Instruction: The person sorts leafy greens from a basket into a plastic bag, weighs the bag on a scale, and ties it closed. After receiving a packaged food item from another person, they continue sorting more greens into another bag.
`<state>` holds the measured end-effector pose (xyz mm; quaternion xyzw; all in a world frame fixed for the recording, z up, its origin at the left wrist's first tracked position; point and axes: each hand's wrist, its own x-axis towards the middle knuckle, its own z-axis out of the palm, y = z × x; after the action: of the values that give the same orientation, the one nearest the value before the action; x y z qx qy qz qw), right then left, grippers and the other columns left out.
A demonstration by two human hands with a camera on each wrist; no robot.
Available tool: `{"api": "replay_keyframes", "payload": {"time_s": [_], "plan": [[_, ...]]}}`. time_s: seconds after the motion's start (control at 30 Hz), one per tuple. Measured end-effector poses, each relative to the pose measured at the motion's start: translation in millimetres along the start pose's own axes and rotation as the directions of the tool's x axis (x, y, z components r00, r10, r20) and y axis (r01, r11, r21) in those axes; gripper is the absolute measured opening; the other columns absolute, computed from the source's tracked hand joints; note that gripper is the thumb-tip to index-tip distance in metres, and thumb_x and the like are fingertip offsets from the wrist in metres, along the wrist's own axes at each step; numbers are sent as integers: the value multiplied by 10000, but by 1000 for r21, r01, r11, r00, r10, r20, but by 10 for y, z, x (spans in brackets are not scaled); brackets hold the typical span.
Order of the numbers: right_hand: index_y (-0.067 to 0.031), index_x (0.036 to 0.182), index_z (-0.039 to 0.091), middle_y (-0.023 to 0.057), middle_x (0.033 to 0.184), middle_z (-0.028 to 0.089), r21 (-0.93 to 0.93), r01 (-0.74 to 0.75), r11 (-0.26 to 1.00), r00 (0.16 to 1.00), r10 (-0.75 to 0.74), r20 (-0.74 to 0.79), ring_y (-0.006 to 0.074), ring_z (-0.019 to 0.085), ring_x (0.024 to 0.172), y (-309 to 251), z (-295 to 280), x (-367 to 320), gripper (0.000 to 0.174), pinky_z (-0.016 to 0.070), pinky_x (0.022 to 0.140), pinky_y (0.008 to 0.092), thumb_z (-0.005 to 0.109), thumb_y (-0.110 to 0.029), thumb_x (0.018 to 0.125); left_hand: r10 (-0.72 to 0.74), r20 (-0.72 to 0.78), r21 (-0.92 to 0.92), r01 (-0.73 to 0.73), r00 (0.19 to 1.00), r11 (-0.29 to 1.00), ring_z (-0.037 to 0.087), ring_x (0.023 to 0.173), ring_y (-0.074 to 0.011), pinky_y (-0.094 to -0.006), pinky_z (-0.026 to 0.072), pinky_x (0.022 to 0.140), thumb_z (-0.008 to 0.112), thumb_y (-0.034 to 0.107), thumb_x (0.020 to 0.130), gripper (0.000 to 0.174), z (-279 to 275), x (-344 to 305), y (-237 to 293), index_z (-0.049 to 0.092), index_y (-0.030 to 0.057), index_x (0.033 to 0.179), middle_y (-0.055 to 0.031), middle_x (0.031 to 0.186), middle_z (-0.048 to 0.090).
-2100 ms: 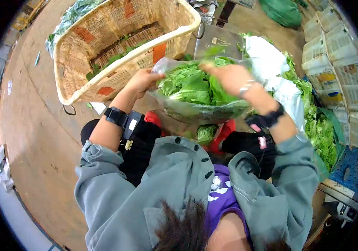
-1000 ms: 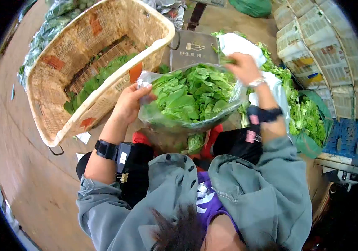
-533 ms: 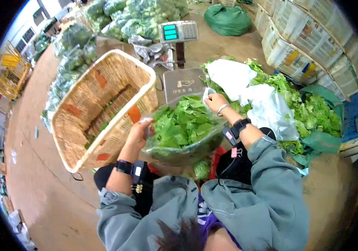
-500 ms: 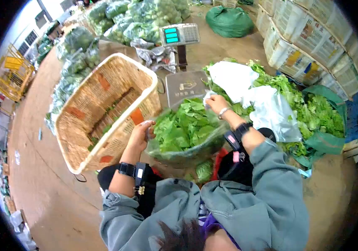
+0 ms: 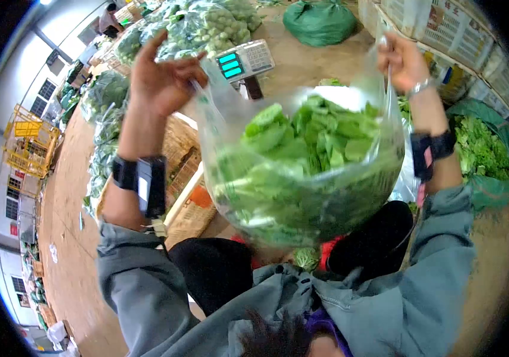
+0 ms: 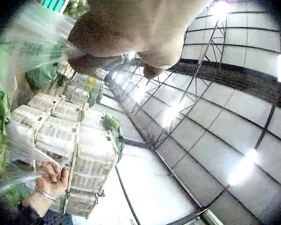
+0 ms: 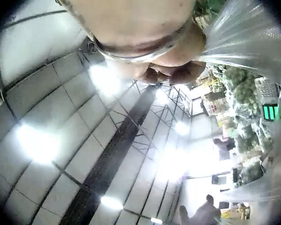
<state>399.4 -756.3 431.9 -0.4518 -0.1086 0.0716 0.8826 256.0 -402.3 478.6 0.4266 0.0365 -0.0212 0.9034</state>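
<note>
Head view: one clear plastic bag, at centre, hung between two raised hands above the person's lap, its mouth upward. Contents: leafy greens, heaped toward the rim, visible through the wall; their weight likely explains the rounded, sagging belly.

Left hand: pinches the bag's left rim, index finger extended away from the plastic; the left wrist view shows film gathered at the fingers. Right hand: fingers curled round the right rim, film pulled taut beneath. Wide spacing of the grips presumably holds the mouth apart and shares the load, keeping the leaves from tipping out.

Near, below the bag: one green vegetable head, on the ground between red shoes. Left, behind the bag: plastic crate, partly hidden, probably kept within arm's reach. Beyond: scale display, lit, apparently angled for reading from the seat. Right: green sack of lettuce. Far: tied green bundle; at far right, stacked crates.
</note>
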Motion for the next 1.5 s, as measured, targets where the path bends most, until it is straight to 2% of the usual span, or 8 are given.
{"api": "replay_keyframes", "payload": {"time_s": [0.17, 0.27, 0.3, 0.6, 0.93, 1.07, 1.2, 1.5], "plan": [[-84, 1283, 342, 177, 1365, 207, -138, -121, 983, 989, 131, 66, 277, 319, 1213, -65, 126, 702, 519, 316, 937, 487, 467, -340, 850, 73, -135, 18, -71, 988, 997, 311, 507, -122, -241, 313, 555, 544, 373, 765, 670, -406, 339, 86, 347, -163, 1116, -53, 661, 368], [-62, 1233, 406, 209, 1228, 387, -220, -125, 967, 992, 119, -42, 314, 477, 1025, 351, 258, 750, 461, 402, 825, 471, 500, -257, 826, 82, -248, -37, -94, 965, 995, 300, 457, -116, -306, 362, 555, 520, 382, 796, 658, -793, 465, -83, 326, -163, 1111, -42, 596, 365], [-71, 780, 430, 38, 671, 502, -107, -177, 978, 977, 188, 101, 25, 317, 393, 501, 5, 979, 150, 326, 403, 172, 552, -152, 812, 107, -295, 26, -104, 950, 994, 297, 457, -120, -309, 364, 551, 519, 384, 797, 645, -937, 516, -156, 336, -160, 1090, -48, 602, 368], [-94, 813, 441, 64, 705, 529, -77, -322, 944, 944, 326, 44, 30, 324, 406, 1556, -259, 1707, 169, 330, 423, 169, 593, -160, 782, 26, -237, 15, -23, 971, 1000, 369, 479, -122, -268, 365, 561, 511, 423, 793, 568, -1727, 1054, -261, 467, -110, 986, -20, 567, 431], [-14, 765, 518, 30, 642, 521, -828, 29, 560, 985, 126, 120, 114, 484, 507, 2214, -1, 1767, 142, 416, 481, 258, 567, -146, 784, 167, -295, 251, -93, 941, 964, 557, 695, -219, -316, 433, 714, 546, 307, 801, 479, -2104, 1379, -711, 416, -94, 1029, -96, 611, 563], [-49, 704, 500, 2, 588, 466, -258, -144, 955, 986, 117, -118, 119, 412, 442, 1786, 202, 1888, 150, 399, 463, 302, 582, -154, 772, 197, -144, -137, -217, 970, 967, 406, 519, -166, -299, 380, 640, 549, 360, 786, 516, -1861, 1108, -342, 429, -104, 977, -33, 552, 431], [-53, 736, 481, 20, 619, 481, -140, -109, 984, 994, 106, -31, 118, 405, 445, 1637, 302, 1780, 136, 396, 474, 281, 577, -140, 777, 246, -191, -165, -278, 950, 946, 381, 535, -150, -309, 360, 609, 546, 370, 787, 485, -1504, 1054, -311, 443, -82, 931, -38, 622, 437], [-2, 850, 536, 96, 702, 589, -508, -104, 855, 984, 162, 71, 210, 569, 609, 1905, -66, 1611, 165, 477, 561, 301, 554, -152, 784, 213, -215, 467, -92, 953, 880, 566, 864, -253, -358, 426, 776, 509, 343, 829, 478, -1840, 1175, -606, 461, -71, 1063, -168, 867, 604]]}}
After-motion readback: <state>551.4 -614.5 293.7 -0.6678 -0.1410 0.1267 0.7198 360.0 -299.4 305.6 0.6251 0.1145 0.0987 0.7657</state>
